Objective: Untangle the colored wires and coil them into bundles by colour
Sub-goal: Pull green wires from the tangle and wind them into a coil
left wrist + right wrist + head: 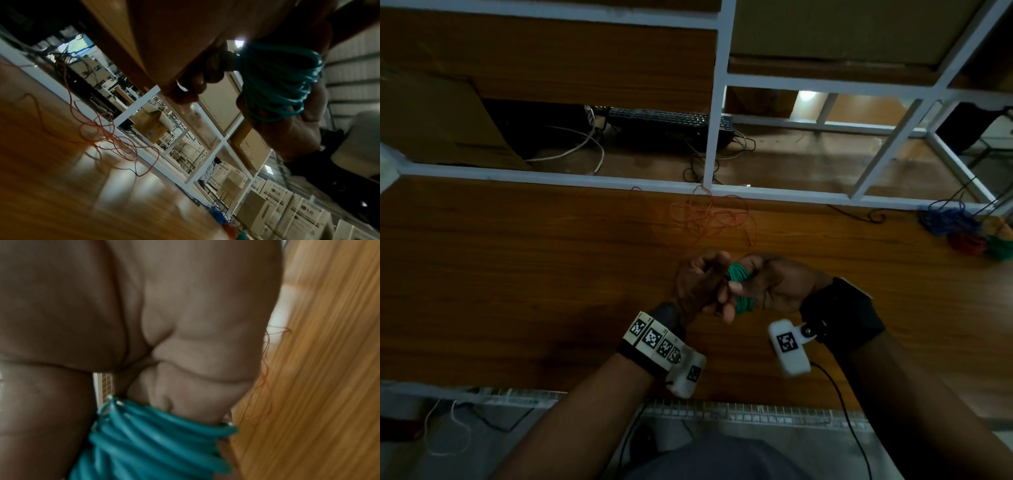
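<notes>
Green wire coil (740,288), wound in many turns, is held above the wooden desk (517,274) between both hands. The coil is wrapped round the curled fingers of the right hand (774,284), while the left hand (702,284) is closed against its left side, fingers curled on the strands. Loose orange-red wire (715,216) is seen tangled on the desk farther back, near the white frame (714,102). Blue, red and green bundles (962,233) are laid at the far right. "LG" is printed on stacked cartons (275,193) in the left wrist view.
</notes>
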The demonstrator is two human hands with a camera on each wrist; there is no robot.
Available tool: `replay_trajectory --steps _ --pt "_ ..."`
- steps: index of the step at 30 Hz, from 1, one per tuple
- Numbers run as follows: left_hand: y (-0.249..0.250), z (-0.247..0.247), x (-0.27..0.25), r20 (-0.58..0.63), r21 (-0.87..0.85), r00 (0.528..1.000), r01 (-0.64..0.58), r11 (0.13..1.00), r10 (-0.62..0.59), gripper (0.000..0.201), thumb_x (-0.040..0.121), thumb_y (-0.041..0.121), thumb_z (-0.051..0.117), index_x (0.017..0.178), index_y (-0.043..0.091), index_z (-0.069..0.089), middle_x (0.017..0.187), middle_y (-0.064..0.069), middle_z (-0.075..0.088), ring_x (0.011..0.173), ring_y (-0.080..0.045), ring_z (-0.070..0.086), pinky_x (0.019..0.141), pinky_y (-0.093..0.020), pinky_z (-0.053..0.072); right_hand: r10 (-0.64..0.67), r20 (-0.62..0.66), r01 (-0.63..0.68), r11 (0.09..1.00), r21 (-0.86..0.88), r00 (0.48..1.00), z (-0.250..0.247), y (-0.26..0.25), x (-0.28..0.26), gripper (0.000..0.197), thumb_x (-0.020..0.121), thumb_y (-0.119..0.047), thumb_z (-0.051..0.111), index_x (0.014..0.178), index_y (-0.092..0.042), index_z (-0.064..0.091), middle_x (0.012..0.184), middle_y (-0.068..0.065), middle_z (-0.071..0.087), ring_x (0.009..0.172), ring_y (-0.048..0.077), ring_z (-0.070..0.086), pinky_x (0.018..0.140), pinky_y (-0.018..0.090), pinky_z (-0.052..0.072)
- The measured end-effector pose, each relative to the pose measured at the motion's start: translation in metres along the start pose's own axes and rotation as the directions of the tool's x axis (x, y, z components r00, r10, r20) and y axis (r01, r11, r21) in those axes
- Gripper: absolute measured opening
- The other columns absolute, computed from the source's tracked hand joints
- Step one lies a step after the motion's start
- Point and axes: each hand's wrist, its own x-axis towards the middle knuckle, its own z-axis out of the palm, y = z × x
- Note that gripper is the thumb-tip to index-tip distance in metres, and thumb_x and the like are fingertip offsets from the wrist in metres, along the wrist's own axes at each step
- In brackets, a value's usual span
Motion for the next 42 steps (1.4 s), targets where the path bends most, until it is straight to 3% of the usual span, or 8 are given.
replay_trajectory --steps 10,16,20,25,29,33,40,42 --pt "0.006 0.010 0.003 -0.106 0.035 0.991 -0.075 0.997 0.078 0.059 0.084 0.063 0.056 0.051 0.015 0.048 0.039 0.005 0.050 0.029 -0.004 0.045 0.034 -0.013 0.031 0.019 -0.154 -0.028 0.998 -0.056 0.988 -0.009 -0.016 0.001 0.028 0.084 -0.019 0.082 0.096 0.004 0.073 0.093 0.020 0.075 0.095 0.029 0.073 0.085 0.034 0.060" --pt "-0.001 -0.002 0.016 -0.035 -0.263 0.944 0.307 0.915 -0.327 0.075 0.106 0.018 0.036 0.038 0.025 0.066 0.043 0.011 0.059 0.037 -0.003 0.056 0.039 -0.017 0.046 -0.148 -0.369 0.144 0.989 -0.037 0.918 0.008 -0.002 0.014 0.056 0.086 -0.030 0.082 0.100 0.019 0.061 0.078 0.019 0.069 0.067 0.023 0.072 0.065 0.029 0.060" --pt "0.004 0.001 0.018 -0.059 -0.225 0.968 0.227 0.948 -0.246 0.068 0.103 0.030 0.045 0.037 0.024 0.061 0.041 0.008 0.055 0.034 -0.004 0.049 0.041 -0.017 0.044 -0.157 -0.613 0.151 0.987 -0.061 0.774 0.029 0.000 0.033 0.105 0.086 -0.089 0.036 0.092 0.012 0.062 0.069 0.020 0.054 0.060 0.029 0.060 0.067 0.032 0.057" --pt "0.002 0.012 0.018 -0.115 -0.173 0.981 0.134 0.976 -0.155 0.063 0.082 0.067 0.061 0.044 0.019 0.045 0.039 -0.001 0.050 0.035 -0.013 0.038 0.045 -0.020 0.035 -0.249 -0.825 0.085 0.967 -0.239 0.507 0.044 0.002 0.036 0.097 0.091 -0.084 0.012 0.059 -0.006 0.060 0.054 0.017 0.056 0.051 0.025 0.064 0.063 0.030 0.057" --pt "0.007 0.015 0.023 -0.109 -0.136 0.984 0.125 0.983 -0.141 0.055 0.074 0.061 0.060 0.041 0.020 0.046 0.037 0.001 0.049 0.032 -0.010 0.040 0.041 -0.018 0.035 -0.358 -0.863 0.063 0.931 -0.360 0.357 0.045 0.012 0.036 0.093 0.097 -0.078 0.017 0.057 -0.006 0.061 0.049 0.014 0.058 0.051 0.026 0.066 0.062 0.030 0.055" --pt "0.008 0.013 0.025 -0.036 -0.183 0.992 0.110 0.977 -0.118 0.048 0.077 0.056 0.060 0.047 0.020 0.049 0.041 0.004 0.051 0.034 -0.009 0.043 0.042 -0.017 0.038 -0.198 -0.876 0.165 0.977 -0.138 0.440 0.035 0.002 0.031 0.068 0.105 -0.061 0.038 0.067 -0.009 0.062 0.053 0.007 0.061 0.049 0.020 0.063 0.058 0.032 0.052" --pt "0.015 0.007 0.026 -0.200 -0.051 0.975 0.089 0.995 -0.097 0.045 0.092 0.048 0.058 0.066 0.012 0.056 0.059 0.003 0.060 0.054 -0.010 0.059 0.054 -0.022 0.048 -0.754 -0.656 -0.256 0.641 -0.724 -0.033 0.008 0.013 0.003 0.049 0.105 -0.048 0.051 0.070 -0.016 0.065 0.064 -0.001 0.068 0.058 0.017 0.066 0.053 0.033 0.051" --pt "0.011 -0.013 0.026 -0.294 0.007 0.951 0.098 0.995 -0.092 0.050 0.092 0.055 0.052 0.069 0.011 0.056 0.060 0.001 0.058 0.052 -0.007 0.057 0.054 -0.020 0.048 -0.653 -0.757 -0.139 0.751 -0.646 -0.010 -0.011 0.005 -0.021 0.050 0.103 -0.053 0.054 0.077 -0.013 0.070 0.076 0.000 0.074 0.074 0.018 0.072 0.069 0.049 0.062"
